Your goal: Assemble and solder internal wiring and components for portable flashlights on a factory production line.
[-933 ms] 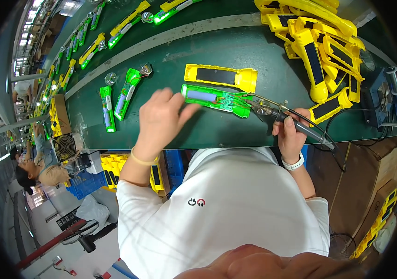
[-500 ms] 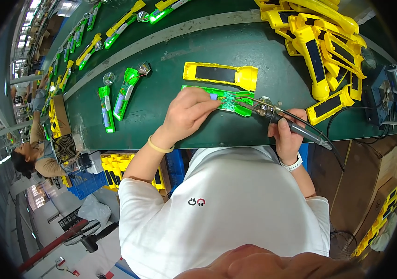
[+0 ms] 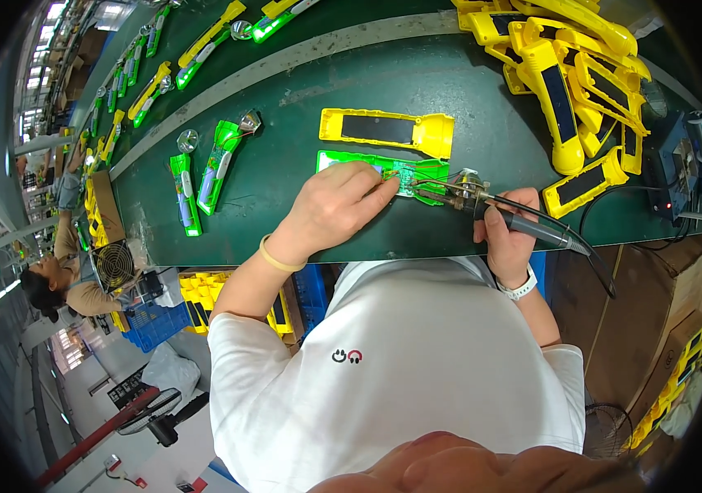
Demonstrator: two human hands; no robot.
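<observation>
My right hand (image 3: 511,230) holds a soldering iron (image 3: 536,232) with a dark grip and a thin metal feed tube beside its tip. The tip points left at the circuit board (image 3: 405,178) inside a green flashlight housing (image 3: 343,158). My left hand (image 3: 341,205) is closed in a pinch over the housing's left part, fingertips at the board; what they hold is too small to tell. Thin red wires run from the board toward a round silver reflector (image 3: 470,179), partly behind the iron. Just beyond lies a yellow casing half (image 3: 429,134) with a dark panel.
Two green housings (image 3: 218,168) with reflectors lie at the left. A pile of yellow casings (image 3: 556,90) stands far right, near a blue soldering station (image 3: 670,164) and its cable. More lit units (image 3: 203,62) line the far strip. A co-worker (image 3: 80,287) sits at the left.
The iron's tip and feed tube have shifted slightly toward me on the board. My left hand stays at the board, its knuckles turned a little. The iron's cable has swung slightly.
</observation>
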